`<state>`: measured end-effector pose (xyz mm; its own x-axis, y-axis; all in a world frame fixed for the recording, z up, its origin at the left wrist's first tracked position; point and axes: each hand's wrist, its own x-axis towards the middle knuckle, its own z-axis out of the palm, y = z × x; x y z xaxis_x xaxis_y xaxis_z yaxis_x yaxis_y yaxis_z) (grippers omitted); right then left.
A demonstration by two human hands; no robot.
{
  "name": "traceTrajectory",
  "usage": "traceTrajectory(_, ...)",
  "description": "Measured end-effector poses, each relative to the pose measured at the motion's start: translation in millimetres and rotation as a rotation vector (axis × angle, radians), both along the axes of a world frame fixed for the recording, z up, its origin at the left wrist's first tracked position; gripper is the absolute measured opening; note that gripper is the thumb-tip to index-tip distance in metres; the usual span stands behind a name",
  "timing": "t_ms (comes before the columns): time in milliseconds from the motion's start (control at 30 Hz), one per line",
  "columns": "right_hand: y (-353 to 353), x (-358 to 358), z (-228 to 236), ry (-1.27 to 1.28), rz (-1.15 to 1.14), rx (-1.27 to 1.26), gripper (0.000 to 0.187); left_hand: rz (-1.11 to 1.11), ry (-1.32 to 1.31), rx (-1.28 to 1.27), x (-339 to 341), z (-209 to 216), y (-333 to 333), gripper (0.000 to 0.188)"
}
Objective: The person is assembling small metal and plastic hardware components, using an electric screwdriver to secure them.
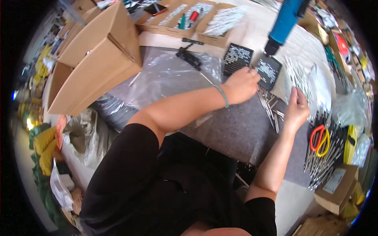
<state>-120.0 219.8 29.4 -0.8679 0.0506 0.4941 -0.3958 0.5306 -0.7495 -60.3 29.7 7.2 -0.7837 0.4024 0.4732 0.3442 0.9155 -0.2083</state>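
Note:
My left hand point(242, 84) reaches across to two black trays point(268, 72) filled with small silvery pieces. Its fingers are curled at the edge between the trays, and what they pinch is too small to make out. To the right, my right hand point(297, 110) is raised with thumb and fingers pressed together beside a bundle of thin white rods point(298, 74); anything between the fingertips is hidden. Loose metal rods point(271, 108) lie on the grey mat between my hands. A blue power screwdriver point(284, 23) points down just above the right-hand tray.
A large open cardboard box point(98, 74) stands at the left beside clear plastic sheeting point(157, 78). Small boxes of parts point(193, 19) line the back. Scissors with red and yellow handles point(319, 139) lie on many dark-tipped metal shafts point(321, 169) at the right.

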Motion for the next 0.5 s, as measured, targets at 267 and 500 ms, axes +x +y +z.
traceTrajectory(267,-11.7,13.6,1.0,0.142,-0.042,0.273,0.02,0.137,0.101,0.325,105.0,35.7,-72.3,0.006)
traceTrajectory(500,-15.3,7.6,-18.9,0.258,-0.042,0.323,0.017,0.807,-0.01,0.396,191.9,25.7,-157.2,0.014)
